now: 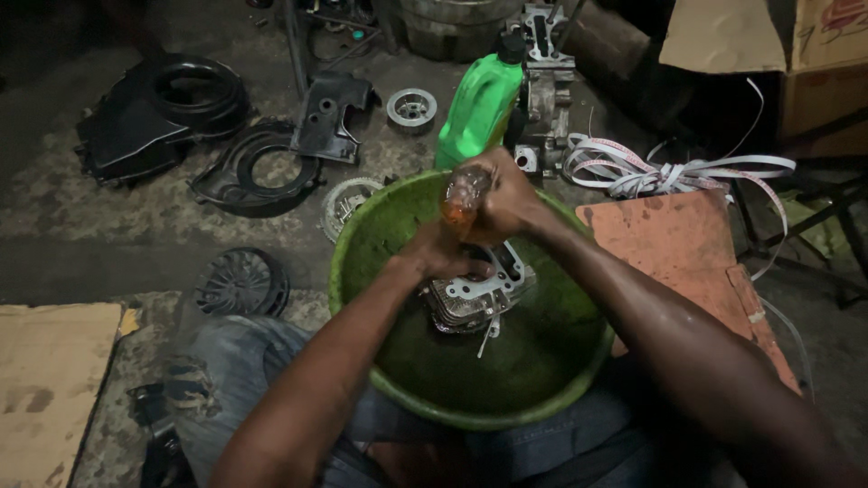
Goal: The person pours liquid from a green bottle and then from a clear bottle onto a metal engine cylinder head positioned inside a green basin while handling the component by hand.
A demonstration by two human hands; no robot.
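A green plastic basin [542, 398] rests on my lap. Inside it lies a grey metal engine part [470, 303] with openings and fins. My left hand [443, 253] presses on the top of that part. Above it, my right hand [506, 199] grips a small clear plastic bottle [463, 201] holding orange-brown liquid, tilted down over the part.
A green oil bottle [479, 104] and a grey engine block [547, 99] stand beyond the basin. Black plastic covers [262, 167], a round pulley [411, 108] and a finned fan wheel [242, 283] lie on the floor. White strapping [669, 172] and an orange board [687, 253] are at right, cardboard [50, 380] at left.
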